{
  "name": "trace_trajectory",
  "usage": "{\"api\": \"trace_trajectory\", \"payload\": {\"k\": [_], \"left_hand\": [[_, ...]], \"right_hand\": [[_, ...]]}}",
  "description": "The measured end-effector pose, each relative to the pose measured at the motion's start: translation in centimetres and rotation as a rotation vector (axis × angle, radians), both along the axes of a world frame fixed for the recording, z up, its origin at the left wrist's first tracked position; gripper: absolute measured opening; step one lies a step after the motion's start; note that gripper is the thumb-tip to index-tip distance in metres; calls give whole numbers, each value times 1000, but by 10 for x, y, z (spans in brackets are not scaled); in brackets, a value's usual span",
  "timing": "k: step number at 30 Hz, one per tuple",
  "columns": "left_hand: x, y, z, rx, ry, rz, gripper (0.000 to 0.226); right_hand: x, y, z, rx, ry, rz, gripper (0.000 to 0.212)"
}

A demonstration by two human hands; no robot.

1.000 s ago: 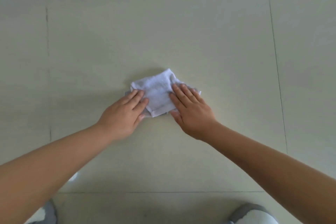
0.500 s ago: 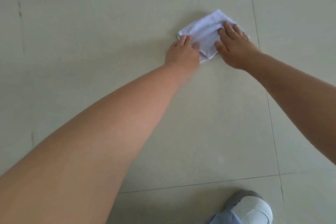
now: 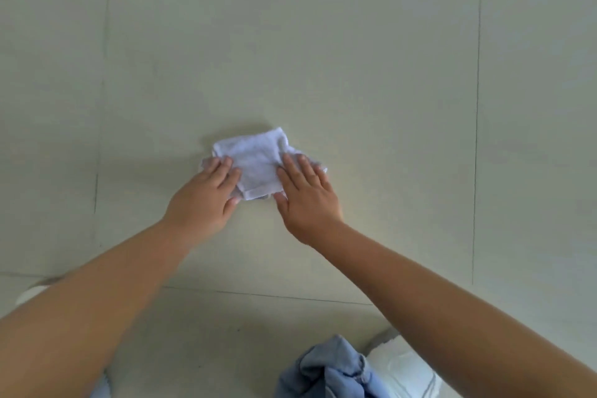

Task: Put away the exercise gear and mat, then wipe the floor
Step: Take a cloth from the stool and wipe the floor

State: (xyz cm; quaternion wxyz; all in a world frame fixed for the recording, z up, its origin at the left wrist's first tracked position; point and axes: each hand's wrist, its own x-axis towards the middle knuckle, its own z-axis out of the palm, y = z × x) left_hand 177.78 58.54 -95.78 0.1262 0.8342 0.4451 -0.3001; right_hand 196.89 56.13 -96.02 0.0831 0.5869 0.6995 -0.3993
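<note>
A folded white cloth (image 3: 256, 160) lies flat on the pale tiled floor (image 3: 355, 58) in the middle of the view. My left hand (image 3: 202, 200) presses on its left edge, fingers laid flat over the fabric. My right hand (image 3: 307, 197) presses on the cloth's right side, fingers spread flat and covering that corner. Both arms reach forward from the bottom of the frame. No exercise gear or mat is in sight.
Dark grout lines (image 3: 477, 107) cross the floor at left, right and in front of my feet. My white shoe (image 3: 400, 368) and blue trouser leg (image 3: 326, 371) show at the bottom right; another shoe tip (image 3: 30, 294) peeks out at the lower left.
Both hands have slid the cloth back from the far right toward the middle of the floor, closer to me. The hands stay pressed on it.
</note>
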Motion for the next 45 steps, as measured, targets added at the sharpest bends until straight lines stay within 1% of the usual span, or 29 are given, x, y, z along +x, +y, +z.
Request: {"api": "trace_trajectory", "payload": {"k": [1,4,6,8,10,11,12,13,14,15,16,18,19,21,22,23,25,27,29,31,32,34,36,37,38,40,42,43,45], "left_hand": [[14,-3,1,9,-33,-46,52],[66,-6,2,-14,-164,-178,50],[113,-7,6,36,-269,-283,41],[161,-9,10,-66,-300,-318,48],[199,-3,6,-83,-258,-319,39],[212,3,8,-33,-297,-285,37],[224,8,12,-43,-308,-269,40],[230,14,10,-77,-282,-273,44],[233,23,3,-15,-241,-288,45],[230,34,-10,99,-214,-303,46],[226,49,-8,66,-188,-224,47],[204,74,0,97,-133,-176,48],[189,81,2,109,-147,-165,48],[153,88,3,68,-126,-91,46],[135,85,1,99,-170,-106,44],[118,78,0,156,-236,-183,42],[88,55,-1,142,-233,-281,44],[67,20,-9,103,-210,-339,52],[59,-17,-12,58,-250,-458,55],[71,-51,-15,-35,-289,-504,57],[85,-63,-13,-48,-317,-498,59],[124,-75,-4,-159,-369,-417,60],[163,-77,-10,-213,-307,-428,54],[181,-72,-10,-254,-296,-384,53],[198,-64,-11,-247,-301,-349,52],[222,-43,-16,-173,-348,-260,51],[235,-15,-15,-81,-328,-257,50],[235,0,-15,-24,-315,-270,50],[222,30,-13,21,-261,-298,51]], "right_hand": [[11,-13,2,-17,-29,-21,58],[57,-51,9,-58,-172,-94,80],[95,-73,15,-95,-293,-158,88],[127,-84,24,-154,-380,-234,86],[150,-80,26,-161,-411,-323,81],[158,-72,25,-148,-411,-356,71],[164,-60,22,-129,-407,-392,61],[168,-46,18,-100,-400,-425,56],[169,-29,14,-62,-388,-447,54],[169,-10,9,-24,-371,-449,54],[165,9,5,6,-348,-434,53],[150,41,0,32,-298,-384,52],[138,50,-1,36,-275,-357,52],[108,58,0,51,-234,-291,52],[93,55,1,55,-214,-262,52],[78,46,0,55,-191,-236,53],[55,17,-1,50,-154,-200,58],[46,-23,0,45,-140,-167,77],[52,-67,4,-12,-135,-155,93],[68,-106,9,-80,-172,-172,91],[78,-120,12,-108,-206,-178,92],[104,-137,14,-161,-315,-176,97],[131,-135,18,-184,-393,-216,101],[143,-129,18,-172,-408,-259,99],[155,-118,17,-156,-421,-294,92],[174,-85,15,-111,-454,-342,75],[183,-46,11,-70,-437,-371,59],[183,-27,9,-56,-414,-378,55],[173,6,5,-29,-369,-364,53]]}}
